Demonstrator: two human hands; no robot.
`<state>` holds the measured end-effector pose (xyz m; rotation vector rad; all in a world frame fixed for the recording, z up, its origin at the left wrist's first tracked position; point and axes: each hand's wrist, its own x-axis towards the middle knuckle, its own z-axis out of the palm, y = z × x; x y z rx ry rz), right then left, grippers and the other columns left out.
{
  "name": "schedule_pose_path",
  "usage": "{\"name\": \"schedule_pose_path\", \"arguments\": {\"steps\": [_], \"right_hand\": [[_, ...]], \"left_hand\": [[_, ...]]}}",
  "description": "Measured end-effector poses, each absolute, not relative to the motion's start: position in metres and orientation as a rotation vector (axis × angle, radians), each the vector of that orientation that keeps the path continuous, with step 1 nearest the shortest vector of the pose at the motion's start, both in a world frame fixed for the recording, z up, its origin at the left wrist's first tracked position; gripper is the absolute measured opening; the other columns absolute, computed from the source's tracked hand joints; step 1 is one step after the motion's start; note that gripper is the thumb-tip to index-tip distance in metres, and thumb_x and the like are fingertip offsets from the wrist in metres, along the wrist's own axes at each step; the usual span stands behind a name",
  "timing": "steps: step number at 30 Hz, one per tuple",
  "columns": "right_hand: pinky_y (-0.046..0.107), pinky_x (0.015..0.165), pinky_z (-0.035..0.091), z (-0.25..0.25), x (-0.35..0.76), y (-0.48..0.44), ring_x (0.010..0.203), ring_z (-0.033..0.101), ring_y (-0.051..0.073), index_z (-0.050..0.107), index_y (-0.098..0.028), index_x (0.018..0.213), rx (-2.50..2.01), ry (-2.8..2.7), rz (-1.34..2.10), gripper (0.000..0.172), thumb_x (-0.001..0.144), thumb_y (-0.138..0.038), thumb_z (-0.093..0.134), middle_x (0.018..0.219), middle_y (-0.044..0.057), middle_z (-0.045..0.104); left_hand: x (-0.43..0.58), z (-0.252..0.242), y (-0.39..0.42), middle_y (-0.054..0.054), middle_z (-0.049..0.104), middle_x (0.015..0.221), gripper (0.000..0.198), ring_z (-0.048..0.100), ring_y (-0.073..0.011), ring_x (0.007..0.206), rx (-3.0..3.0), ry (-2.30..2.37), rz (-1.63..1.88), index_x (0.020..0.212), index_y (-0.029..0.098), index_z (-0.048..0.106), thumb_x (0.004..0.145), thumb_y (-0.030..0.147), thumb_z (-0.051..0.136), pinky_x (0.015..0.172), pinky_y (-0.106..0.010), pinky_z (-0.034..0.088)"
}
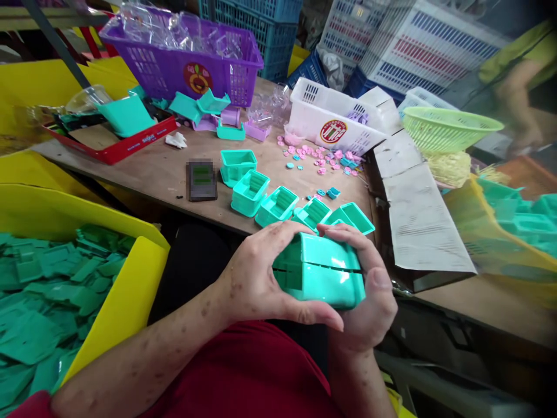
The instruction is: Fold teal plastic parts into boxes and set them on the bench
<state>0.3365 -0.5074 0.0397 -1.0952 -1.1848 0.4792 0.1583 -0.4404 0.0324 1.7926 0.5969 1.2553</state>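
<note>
Casing (333, 284) of turquoise plastic sits between my palms: my left hand (261, 284) curls round its open end, thumb along its near edge, and my right hand (376, 293) cups the other. A dark seam (333, 268) runs along it, so I'd judge it unfinished, though glare and fingers hide much. Beyond, open boxes (278, 206) stand formed on the table (161, 171); loose parts (39, 325) heaped in the yellow bin (143, 278) suggest plenty left.

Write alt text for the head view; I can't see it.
The person's bare left hand and right hand hold a glossy, boxlike turquoise plastic piece with a slit. Beyond it, open turquoise plastic boxes sit on a brown tabletop; at left, a yellow bin holds loose turquoise plastic parts.
</note>
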Motion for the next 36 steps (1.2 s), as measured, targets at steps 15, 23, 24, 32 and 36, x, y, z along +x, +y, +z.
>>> {"name": "schedule_pose_path", "arguments": {"steps": [15,23,24,32,36], "right_hand": [[0.059,0.118,0.051,0.046,0.338,-0.502,0.127,0.072,0.037,0.090,-0.027,0.115,-1.109,-1.277,0.372,0.065,0.123,-0.066,0.039,0.123,0.010,0.083],[0.054,0.112,0.055,0.043,0.349,-0.509,0.126,0.075,0.033,0.088,-0.028,0.133,-1.151,-1.568,0.262,0.059,0.126,-0.061,0.039,0.132,0.008,0.082],[0.054,0.112,0.056,0.043,0.349,-0.509,0.126,0.076,0.033,0.088,-0.028,0.133,-1.151,-1.573,0.257,0.059,0.126,-0.062,0.040,0.133,0.008,0.082],[0.057,0.113,0.056,0.049,0.350,-0.514,0.127,0.076,0.035,0.088,-0.027,0.131,-1.149,-1.571,0.258,0.065,0.126,-0.068,0.038,0.134,0.010,0.081],[0.058,0.115,0.056,0.049,0.346,-0.514,0.127,0.075,0.035,0.089,-0.029,0.133,-1.149,-1.558,0.239,0.065,0.126,-0.068,0.037,0.133,0.009,0.082]], "left_hand": [[0.157,0.023,-0.443,-0.011,0.091,0.124,0.096,0.091,-0.0334,0.107,1.879,0.604,1.364,0.137,0.022,0.081,0.070,0.084,0.110,0.105,-0.043,0.074],[0.136,0.056,-0.448,-0.018,0.077,0.164,0.087,0.080,-0.0415,0.149,2.264,0.709,0.858,0.159,0.020,0.066,0.087,0.053,0.104,0.123,-0.054,0.071],[0.135,0.059,-0.449,-0.018,0.078,0.163,0.086,0.081,-0.0410,0.147,2.280,0.716,0.858,0.158,0.019,0.067,0.088,0.052,0.104,0.122,-0.053,0.072],[0.137,0.044,-0.448,-0.022,0.089,0.145,0.089,0.089,-0.0379,0.135,2.439,0.582,1.157,0.153,0.010,0.071,0.096,0.073,0.098,0.125,-0.049,0.073],[0.138,0.042,-0.445,-0.022,0.088,0.148,0.092,0.087,-0.0385,0.139,2.387,0.563,1.131,0.155,0.009,0.073,0.094,0.071,0.101,0.129,-0.049,0.070]]}}
